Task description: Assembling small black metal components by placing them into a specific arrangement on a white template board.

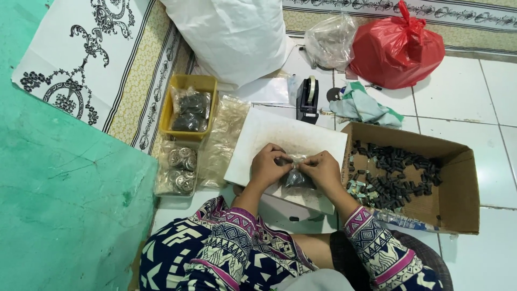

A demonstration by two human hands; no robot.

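Both hands meet over a white board (269, 132) on my lap. My left hand (267, 164) and my right hand (323, 167) pinch the top of a small clear plastic bag (297, 177) filled with dark small parts. The bag hangs between my fingers just above the board's near edge. To the right lies an open cardboard box (458, 188) holding several black cylindrical parts (396, 172) and a few greenish pieces.
A yellow tray (171, 110) with filled bags sits at left, clear bags of metal rings (180, 170) below it. A black tape dispenser (308, 98), a green cloth (366, 105), a red plastic bag (396, 48), a white sack (231, 35) lie beyond.
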